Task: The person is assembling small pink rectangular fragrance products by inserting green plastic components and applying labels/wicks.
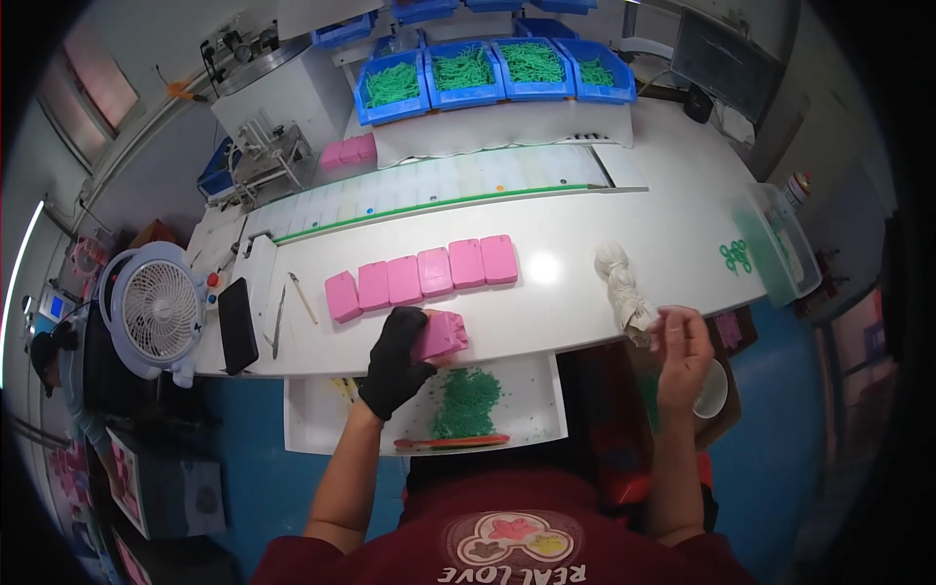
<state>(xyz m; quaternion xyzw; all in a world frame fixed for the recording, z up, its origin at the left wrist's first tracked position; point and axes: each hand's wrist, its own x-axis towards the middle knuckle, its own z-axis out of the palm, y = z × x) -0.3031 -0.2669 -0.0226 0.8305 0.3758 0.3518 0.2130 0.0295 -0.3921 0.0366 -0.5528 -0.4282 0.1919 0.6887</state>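
Gripping a lumpy-ended pink block (445, 335) is the left hand (394, 365); whether the right hand (685, 355) holds anything is unclear.

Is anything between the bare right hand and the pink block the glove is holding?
Yes: the cream cloth bundle lies on the table, its near end by the right hand. Past it, nothing visible blocks the way to the pink block.
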